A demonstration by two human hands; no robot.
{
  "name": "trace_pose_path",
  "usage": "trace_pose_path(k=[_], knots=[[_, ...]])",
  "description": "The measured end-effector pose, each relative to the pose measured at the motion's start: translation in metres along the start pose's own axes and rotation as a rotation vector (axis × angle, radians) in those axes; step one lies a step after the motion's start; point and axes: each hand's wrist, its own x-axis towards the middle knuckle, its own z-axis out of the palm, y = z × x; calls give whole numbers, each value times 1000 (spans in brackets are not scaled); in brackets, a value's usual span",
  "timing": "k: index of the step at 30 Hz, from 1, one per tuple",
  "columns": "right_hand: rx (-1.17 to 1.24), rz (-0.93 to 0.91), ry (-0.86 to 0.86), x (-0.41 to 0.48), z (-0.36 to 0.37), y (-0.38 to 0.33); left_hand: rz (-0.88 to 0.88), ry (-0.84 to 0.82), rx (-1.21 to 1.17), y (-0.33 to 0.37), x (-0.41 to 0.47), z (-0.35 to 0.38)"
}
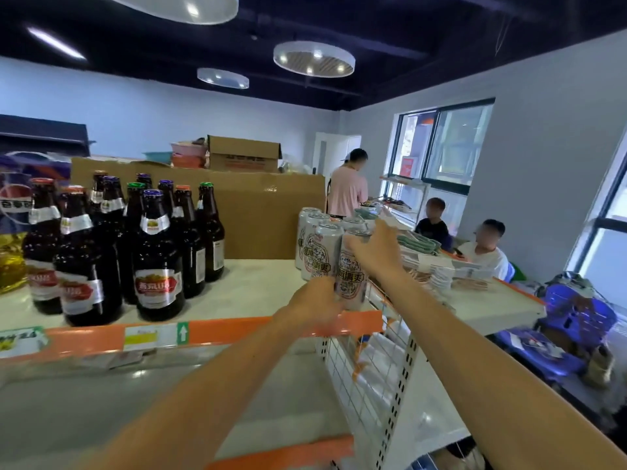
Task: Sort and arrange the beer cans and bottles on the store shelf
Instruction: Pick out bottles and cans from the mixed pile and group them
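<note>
Several white beer cans [317,239] stand clustered at the right end of the top shelf [251,286]. My right hand [376,249] grips the upper part of the front can [353,276], and my left hand [317,301] holds the same can near its base; the left hand is blurred. Several dark brown beer bottles [157,252] with red labels and coloured caps stand grouped on the shelf's left half, apart from both hands.
An orange price rail [217,334] edges the shelf front. A brown cardboard sheet [258,215] backs the shelf, with a carton [242,154] above. A wire mesh end panel [369,368] hangs at right. Pepsi and oil bottles stand far left. Three people are behind at right.
</note>
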Motion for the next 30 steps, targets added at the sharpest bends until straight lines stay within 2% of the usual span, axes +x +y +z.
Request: trace_pose_path(k=[2, 4, 6, 8, 12, 16, 24, 30], knots=[[-27, -186, 144, -5, 1, -21, -12, 37, 47, 1, -6, -13], [51, -361, 162, -13, 4, -54, -45, 72, 112, 1, -12, -33], [80, -489, 61, -22, 17, -90, -78, 104, 216, -7, -22, -60], [13, -576, -113, -37, 35, -124, -110, 118, 314, -19, -41, -90], [-45, -689, -412, -83, 81, -194, -210, 15, 507, -52, -110, -156], [-13, -764, -567, -140, 124, -278, -381, -6, 597, -108, -197, -239], [-80, -932, -742, -278, 226, -457, -727, 210, 662, -221, -414, -407], [-50, -999, -886, -373, 300, -562, -926, 360, 655, -295, -553, -488]])
